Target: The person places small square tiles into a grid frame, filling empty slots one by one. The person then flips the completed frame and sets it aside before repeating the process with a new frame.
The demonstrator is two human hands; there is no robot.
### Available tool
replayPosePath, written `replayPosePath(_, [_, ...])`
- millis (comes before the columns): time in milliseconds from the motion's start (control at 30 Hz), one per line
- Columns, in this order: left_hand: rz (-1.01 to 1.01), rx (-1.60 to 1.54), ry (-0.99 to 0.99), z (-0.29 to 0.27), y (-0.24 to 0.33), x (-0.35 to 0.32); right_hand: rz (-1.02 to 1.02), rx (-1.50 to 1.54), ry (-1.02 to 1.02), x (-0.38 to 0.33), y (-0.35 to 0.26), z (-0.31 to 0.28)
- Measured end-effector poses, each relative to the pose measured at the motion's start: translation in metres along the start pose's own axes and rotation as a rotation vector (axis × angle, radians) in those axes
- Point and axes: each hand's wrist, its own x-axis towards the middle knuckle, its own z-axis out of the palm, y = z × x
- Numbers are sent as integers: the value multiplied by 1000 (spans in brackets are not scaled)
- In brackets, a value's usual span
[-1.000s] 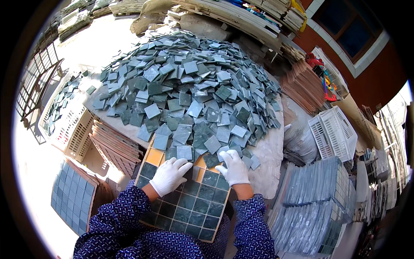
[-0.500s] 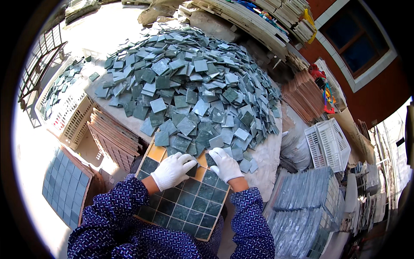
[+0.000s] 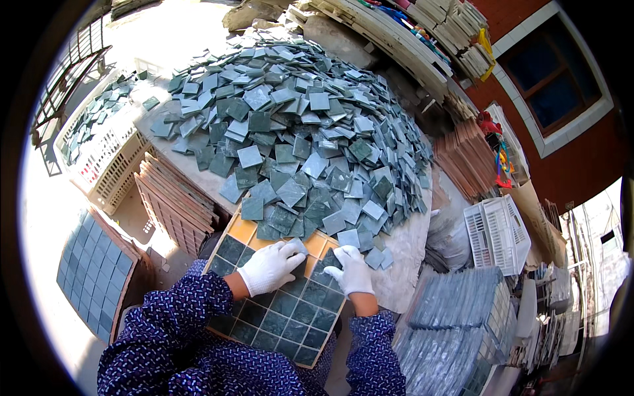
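A shallow wooden-edged tray (image 3: pixel 249 338) lies tilted across my lap, its yellow grid mostly filled with square dark green stone tiles (image 3: pixel 284 303). Bare yellow slots show along its far edge. My white-gloved left hand (image 3: pixel 266 270) is over the tray's middle, a small grey-green tile (image 3: pixel 298 247) pinched at its fingertips. At the tray's right edge, my gloved right hand (image 3: pixel 355 272) has thumb and fingers apart, touching the area around a tile in the far right corner. Loose tiles of the big heap (image 3: pixel 284 152) reach the tray's far edge.
A pale sheet (image 3: pixel 403 264) lies under the heap. White plastic crates stand left (image 3: pixel 109 168) and right (image 3: pixel 498 228). Reddish-brown trays (image 3: pixel 175 201) are stacked at left, near a tile-filled tray (image 3: pixel 94 277). Wrapped tile stacks (image 3: pixel 456 317) stand at right.
My left hand has moved slightly right and now has a lighter tile at its fingertips. My right hand has shifted down and right, its fingers spread from the tile it was touching.
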Motion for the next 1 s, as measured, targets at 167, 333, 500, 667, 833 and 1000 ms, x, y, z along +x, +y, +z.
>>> replayPosePath(167, [24, 0, -24, 16, 7, -1, -55, 48, 183, -10, 9, 20])
replayPosePath(333, [82, -1, -23, 23, 7, 6, -129, 6, 266, 7, 10, 24])
replayPosePath(500, [-12, 16, -37, 28, 17, 7, -91, 211, 35, 12, 24, -3])
replayPosePath(667, [-100, 53, 14, 24, 21, 5, -125, 47, -9, 10, 13, -1])
replayPosePath(833, [-36, 29, 26, 20, 5, 4, -138, -11, 23, 3, 2, -7])
replayPosePath(1000, [127, -129, 118, 9, -16, 9, -197, 85, -15, -11, -32, 18])
